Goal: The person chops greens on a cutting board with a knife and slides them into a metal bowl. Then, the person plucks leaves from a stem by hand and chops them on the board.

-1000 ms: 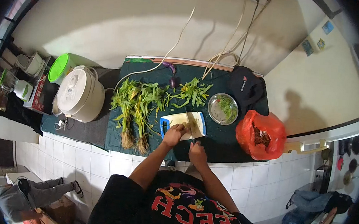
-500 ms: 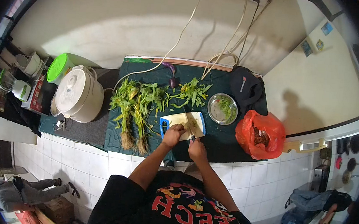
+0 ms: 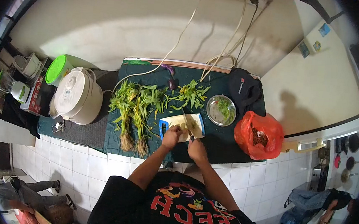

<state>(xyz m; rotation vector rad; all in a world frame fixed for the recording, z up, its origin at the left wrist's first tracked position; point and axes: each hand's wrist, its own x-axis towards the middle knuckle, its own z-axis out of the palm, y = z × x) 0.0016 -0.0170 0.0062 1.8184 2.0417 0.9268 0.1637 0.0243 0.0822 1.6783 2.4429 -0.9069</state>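
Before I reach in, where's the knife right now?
In the head view, the knife is in the right hand, its blade over the cutting board, right of the left hand.

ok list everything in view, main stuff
table: 1, dark green, centre
cutting board: 1, white and blue, table
knife: 1, dark handle, over board
stalks: 2 bunches, green, board's left
leaves: 1 pile, green, behind board
vegetable: count unclear, purple, near wall
bowl: 1, silver, board's right
bag: 1, red, right end
cap: 1, black, behind bag
cooker: 1, white, left
tub: 1, green lid, beside cooker
other people: 2, grey and black tops, lower corners
hands: 2, bare, at board
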